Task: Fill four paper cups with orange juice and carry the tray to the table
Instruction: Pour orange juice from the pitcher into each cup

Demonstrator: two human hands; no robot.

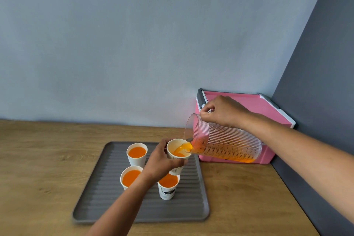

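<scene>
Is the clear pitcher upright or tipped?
Tipped. The right hand holds the pitcher nearly on its side, juice streaming into the cup gripped by the left hand.

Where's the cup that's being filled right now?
In the head view, the fourth cup is at the tray's far right corner, gripped by the left hand, under the pitcher tipped by the right hand.

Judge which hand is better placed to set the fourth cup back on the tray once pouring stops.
Left. The left hand already grips the fourth paper cup above the grey tray, beside three filled cups. The right hand is occupied tilting the clear pitcher.
</scene>
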